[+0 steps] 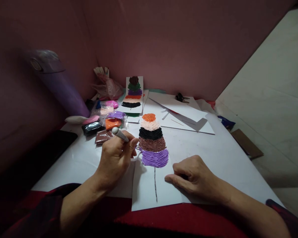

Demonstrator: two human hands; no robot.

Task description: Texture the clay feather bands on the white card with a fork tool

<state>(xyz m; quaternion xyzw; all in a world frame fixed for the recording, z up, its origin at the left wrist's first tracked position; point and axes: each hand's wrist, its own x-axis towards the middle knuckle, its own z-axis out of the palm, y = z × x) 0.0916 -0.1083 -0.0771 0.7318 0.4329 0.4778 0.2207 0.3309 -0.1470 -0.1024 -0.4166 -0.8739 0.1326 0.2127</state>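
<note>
A white sheet of paper [144,195] lies at the table's front edge with a feather-like shape in textured clay bands on it. From the top the bands run orange [148,117], pale peach [150,125], black [150,133], brown [152,144] and purple [155,158], above a drawn dark stem line [155,185]. My left hand [118,155] grips a pale grey pen-shaped tool [120,134] beside the brown and purple bands; its working tip is hidden behind the fingers. On the sheet's right side rests my right hand [195,175], fingers curled in and thumb pointing left, with nothing visible in it.
Packets of coloured clay [111,124] lie at the left, near a purple bottle [62,84]. A finished-looking clay card [134,94] leans at the back beside a plastic bag [110,86]. Further right are loose white sheets [201,127] and keys [181,97]. A dark flat object [62,140] lies front left.
</note>
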